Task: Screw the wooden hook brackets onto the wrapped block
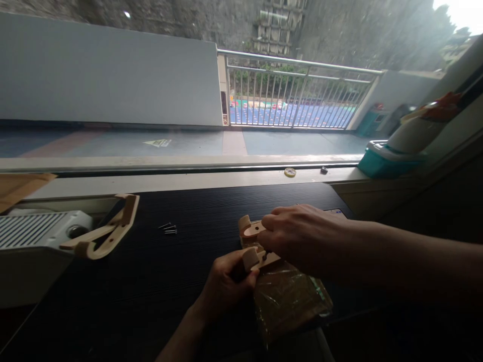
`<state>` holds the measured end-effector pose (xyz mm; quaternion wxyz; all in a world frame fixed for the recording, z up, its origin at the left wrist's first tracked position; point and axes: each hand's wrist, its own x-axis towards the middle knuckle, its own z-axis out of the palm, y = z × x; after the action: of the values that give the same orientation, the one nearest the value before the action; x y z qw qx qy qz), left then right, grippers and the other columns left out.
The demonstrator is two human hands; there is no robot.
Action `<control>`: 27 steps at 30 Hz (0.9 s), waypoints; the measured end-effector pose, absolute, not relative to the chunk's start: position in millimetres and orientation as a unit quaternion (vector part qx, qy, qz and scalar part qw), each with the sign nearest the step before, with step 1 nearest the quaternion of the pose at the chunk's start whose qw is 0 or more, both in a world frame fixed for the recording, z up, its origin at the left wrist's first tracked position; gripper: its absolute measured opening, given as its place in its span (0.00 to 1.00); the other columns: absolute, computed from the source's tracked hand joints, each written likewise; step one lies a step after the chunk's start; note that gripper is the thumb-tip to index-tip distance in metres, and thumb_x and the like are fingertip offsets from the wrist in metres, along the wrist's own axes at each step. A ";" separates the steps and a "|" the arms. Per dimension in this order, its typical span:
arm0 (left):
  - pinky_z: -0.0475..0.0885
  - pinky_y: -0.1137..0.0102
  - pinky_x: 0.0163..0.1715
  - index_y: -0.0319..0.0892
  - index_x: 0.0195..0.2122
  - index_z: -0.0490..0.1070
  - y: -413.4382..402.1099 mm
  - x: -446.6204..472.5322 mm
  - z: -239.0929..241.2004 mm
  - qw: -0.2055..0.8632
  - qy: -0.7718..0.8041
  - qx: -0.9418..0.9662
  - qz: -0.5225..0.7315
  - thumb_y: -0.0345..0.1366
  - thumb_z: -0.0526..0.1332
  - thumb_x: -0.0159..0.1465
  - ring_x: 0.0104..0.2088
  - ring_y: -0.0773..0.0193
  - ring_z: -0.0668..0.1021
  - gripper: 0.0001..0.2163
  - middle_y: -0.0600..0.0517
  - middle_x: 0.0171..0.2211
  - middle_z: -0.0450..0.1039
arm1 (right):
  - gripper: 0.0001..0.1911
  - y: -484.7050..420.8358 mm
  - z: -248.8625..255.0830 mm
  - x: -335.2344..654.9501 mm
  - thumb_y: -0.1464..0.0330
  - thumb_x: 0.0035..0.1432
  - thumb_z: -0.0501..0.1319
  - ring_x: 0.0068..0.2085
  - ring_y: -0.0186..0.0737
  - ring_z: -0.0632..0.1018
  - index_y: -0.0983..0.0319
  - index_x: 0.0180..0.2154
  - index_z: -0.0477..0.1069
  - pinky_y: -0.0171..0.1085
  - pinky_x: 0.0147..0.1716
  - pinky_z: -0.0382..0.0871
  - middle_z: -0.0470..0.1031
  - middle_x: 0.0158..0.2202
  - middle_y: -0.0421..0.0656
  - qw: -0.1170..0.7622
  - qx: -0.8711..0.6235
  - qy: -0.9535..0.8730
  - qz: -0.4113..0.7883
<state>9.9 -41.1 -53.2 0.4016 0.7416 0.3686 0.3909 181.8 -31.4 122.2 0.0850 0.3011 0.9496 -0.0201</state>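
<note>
My left hand [231, 278] is closed around the curved end of a pale wooden hook piece [267, 261]. My right hand [292, 229] reaches over it from the right with fingers bent together. Its fingertips are at a dark screw or hole in the wood; what they grip is hidden. Just behind lies a second wooden hook piece [253, 230] with a round hole, partly covered by the right hand. Both pieces rest over a brown package in clear plastic wrap [290, 296]. Several loose screws [168, 229] lie on the black table to the left.
At the left, a joined wooden piece with curved ends [123, 229] leans by a white slatted appliance [41, 229]. The black table [181, 201] meets a window sill bearing a yellow ring [290, 172], a small dark object [324, 170] and a teal container [388, 161].
</note>
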 end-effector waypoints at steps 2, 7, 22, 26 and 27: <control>0.71 0.75 0.31 0.38 0.40 0.72 -41.1 9.9 -53.5 0.399 0.366 0.743 0.395 0.29 0.59 0.56 0.31 0.66 0.76 0.11 0.53 0.33 0.75 | 0.05 -29.9 121.7 181.9 0.78 0.54 0.56 0.30 0.33 0.72 0.66 0.34 0.69 0.32 0.28 0.59 0.71 0.29 0.44 0.095 0.323 0.941 -0.026; 0.72 0.73 0.36 0.39 0.45 0.70 -41.7 9.1 -55.5 0.396 0.363 0.745 0.395 0.29 0.60 0.55 0.36 0.63 0.77 0.14 0.51 0.37 0.76 | 0.03 -27.9 124.4 178.8 0.77 0.52 0.58 0.23 0.30 0.70 0.65 0.31 0.66 0.32 0.20 0.51 0.69 0.23 0.39 0.150 0.356 0.922 -0.028; 0.69 0.77 0.28 0.38 0.40 0.72 -42.6 9.7 -50.9 0.418 0.367 0.735 0.389 0.29 0.59 0.56 0.29 0.68 0.74 0.10 0.53 0.31 0.75 | 0.05 -35.1 138.8 174.5 0.77 0.54 0.57 0.31 0.33 0.72 0.65 0.35 0.70 0.31 0.26 0.58 0.71 0.30 0.44 0.125 0.277 0.952 -0.022; 0.69 0.76 0.29 0.38 0.39 0.72 -41.2 10.1 -51.6 0.414 0.368 0.739 0.385 0.29 0.59 0.56 0.29 0.67 0.75 0.09 0.53 0.31 0.75 | 0.06 -34.5 133.5 176.2 0.77 0.55 0.56 0.31 0.34 0.72 0.66 0.34 0.70 0.32 0.29 0.60 0.71 0.30 0.45 0.113 0.295 0.949 -0.020; 0.70 0.76 0.29 0.38 0.38 0.72 -41.1 10.1 -51.9 0.412 0.367 0.740 0.385 0.29 0.59 0.56 0.30 0.67 0.75 0.09 0.53 0.31 0.75 | 0.06 -34.1 132.1 178.0 0.77 0.55 0.56 0.31 0.33 0.71 0.66 0.34 0.69 0.32 0.28 0.59 0.71 0.29 0.44 0.111 0.304 0.946 -0.019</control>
<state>10.1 -41.1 -51.9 0.4115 0.7397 0.3673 0.3854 178.0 -34.1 132.1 0.1109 0.3039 0.9460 -0.0195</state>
